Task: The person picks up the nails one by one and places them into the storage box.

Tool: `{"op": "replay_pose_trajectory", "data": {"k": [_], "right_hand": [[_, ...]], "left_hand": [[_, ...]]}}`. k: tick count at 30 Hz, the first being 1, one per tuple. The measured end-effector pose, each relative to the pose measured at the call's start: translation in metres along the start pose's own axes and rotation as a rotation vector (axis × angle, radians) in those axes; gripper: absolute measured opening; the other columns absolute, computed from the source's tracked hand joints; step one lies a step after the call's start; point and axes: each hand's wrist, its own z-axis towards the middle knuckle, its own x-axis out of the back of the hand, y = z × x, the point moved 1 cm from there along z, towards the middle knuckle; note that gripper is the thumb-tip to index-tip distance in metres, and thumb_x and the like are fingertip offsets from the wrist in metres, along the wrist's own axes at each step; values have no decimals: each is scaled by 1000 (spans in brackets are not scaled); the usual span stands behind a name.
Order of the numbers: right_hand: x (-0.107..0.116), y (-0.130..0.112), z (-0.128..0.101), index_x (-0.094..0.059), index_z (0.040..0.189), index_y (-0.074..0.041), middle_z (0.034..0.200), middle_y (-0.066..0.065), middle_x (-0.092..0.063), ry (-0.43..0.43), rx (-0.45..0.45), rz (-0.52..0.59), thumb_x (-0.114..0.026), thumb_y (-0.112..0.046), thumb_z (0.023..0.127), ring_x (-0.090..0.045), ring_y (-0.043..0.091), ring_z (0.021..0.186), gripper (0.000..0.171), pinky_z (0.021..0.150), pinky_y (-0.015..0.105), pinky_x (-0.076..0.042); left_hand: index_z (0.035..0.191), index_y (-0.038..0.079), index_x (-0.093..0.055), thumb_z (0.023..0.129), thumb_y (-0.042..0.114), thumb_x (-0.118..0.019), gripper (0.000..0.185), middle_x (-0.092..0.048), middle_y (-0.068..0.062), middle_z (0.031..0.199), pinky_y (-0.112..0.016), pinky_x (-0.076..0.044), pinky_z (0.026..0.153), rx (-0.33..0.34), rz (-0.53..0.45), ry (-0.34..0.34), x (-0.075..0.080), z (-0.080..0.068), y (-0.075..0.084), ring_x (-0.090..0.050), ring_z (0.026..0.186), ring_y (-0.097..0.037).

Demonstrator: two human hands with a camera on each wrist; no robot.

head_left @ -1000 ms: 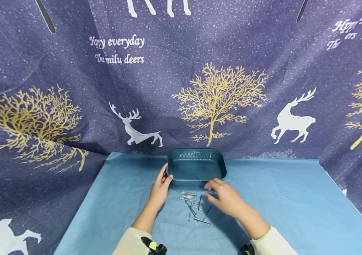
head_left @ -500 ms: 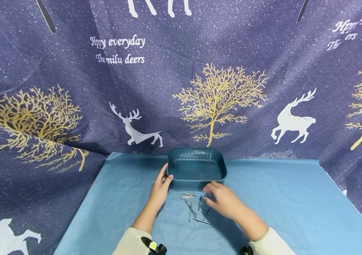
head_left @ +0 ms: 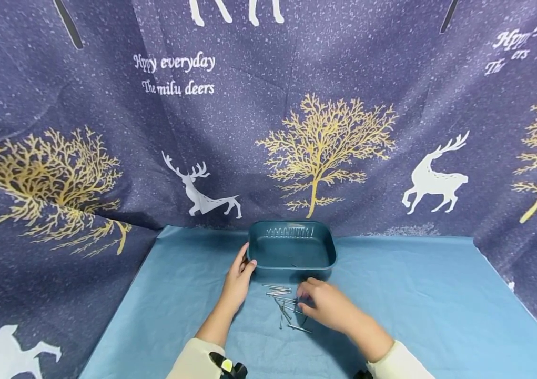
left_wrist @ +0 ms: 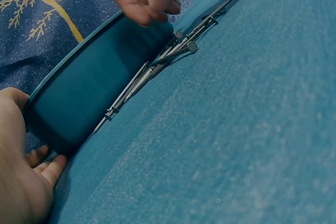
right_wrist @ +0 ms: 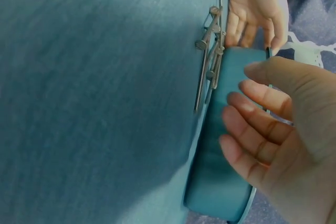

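Note:
A dark teal tray sits at the back middle of the blue cloth. My left hand holds its near left corner, thumb on the rim and fingers against the outer wall. Several steel nails lie loose on the cloth just in front of the tray, some against its wall. My right hand hovers over the right side of the nail pile. Its fingers are loosely bent and hold nothing. One thin nail seems to lie inside the tray.
A blue table cloth covers the table, with bare cloth left and right of the nails. A dark blue curtain printed with deer and gold trees rises close behind the tray and along both sides.
My right hand has come back from the tray's front edge, moving left and toward me onto the nail pile. The left hand and the tray have stayed put.

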Motion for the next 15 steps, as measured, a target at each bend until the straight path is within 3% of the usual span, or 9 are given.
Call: {"op": "replay_pose_trajectory", "data": {"k": [15], "right_hand": [[-9,1,-2,-64,87,-17,79,-8,-56,-81,60,15,-78,-16,84,-46,-1,70,14,63,21,-45]], "left_hand": [[160,31,-31,106,30,-53,59,-32,-21,163,-57,-39,116,-5,-2,-12,0,0,0,-36,150,-37]]}}
